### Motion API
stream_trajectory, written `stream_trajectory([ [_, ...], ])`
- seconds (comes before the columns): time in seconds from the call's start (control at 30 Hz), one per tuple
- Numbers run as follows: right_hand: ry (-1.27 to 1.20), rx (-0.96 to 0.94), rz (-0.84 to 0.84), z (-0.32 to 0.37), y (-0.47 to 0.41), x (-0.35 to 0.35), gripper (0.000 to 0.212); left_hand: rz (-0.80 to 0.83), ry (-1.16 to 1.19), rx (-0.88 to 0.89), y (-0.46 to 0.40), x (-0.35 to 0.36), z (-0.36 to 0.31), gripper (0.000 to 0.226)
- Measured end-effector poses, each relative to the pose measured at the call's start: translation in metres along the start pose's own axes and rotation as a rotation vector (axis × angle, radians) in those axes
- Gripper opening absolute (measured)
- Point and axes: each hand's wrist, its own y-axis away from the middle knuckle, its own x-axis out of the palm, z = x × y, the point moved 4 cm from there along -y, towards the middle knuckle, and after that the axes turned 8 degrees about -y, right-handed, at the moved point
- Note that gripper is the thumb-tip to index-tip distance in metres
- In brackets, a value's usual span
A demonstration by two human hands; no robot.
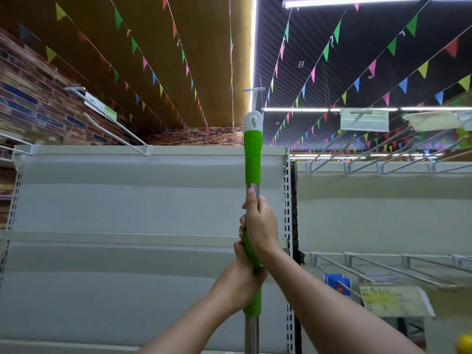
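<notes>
At centre frame the green-gripped pole (252,152) stands upright before the white shelving (127,200). The right hand (260,226) wraps its metal shaft, and just below it the left hand (238,282) clasps the lower green sleeve. Firm grips and a vertical pole should steady its unseen lower end.

White shelving (143,208), bunting flags (337,31), brick wall (38,98), wire hooks (378,267).
</notes>
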Motion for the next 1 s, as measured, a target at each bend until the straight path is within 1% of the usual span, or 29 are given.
stream_trajectory([
  [0.1,-0.001,-0.001,0.001,-0.002,-0.002,0.0,0.041,-0.01,-0.005,-0.007,-0.002,0.0,0.003,0.052],
  [0.23,-0.006,-0.003,-0.006,-0.004,-0.003,0.0,0.041,-0.006,-0.027,0.006,-0.005,0.002,0.005,0.043],
  [0.4,0.015,-0.006,-0.006,-0.011,-0.004,0.0,0.041,0.006,-0.028,-0.003,-0.007,0.005,0.008,0.039],
  [0.57,0.017,0.003,-0.011,-0.019,-0.006,0.0,0.043,0.013,-0.029,-0.006,-0.01,0.009,0.014,0.047],
  [0.77,0.01,0.021,-0.027,-0.027,-0.011,-0.003,0.043,0.038,-0.026,-0.022,-0.018,0.015,0.019,0.041],
  [1.0,0.053,0.04,-0.02,-0.042,-0.011,-0.004,0.043,0.066,-0.067,-0.04,-0.023,0.022,0.027,0.045],
])
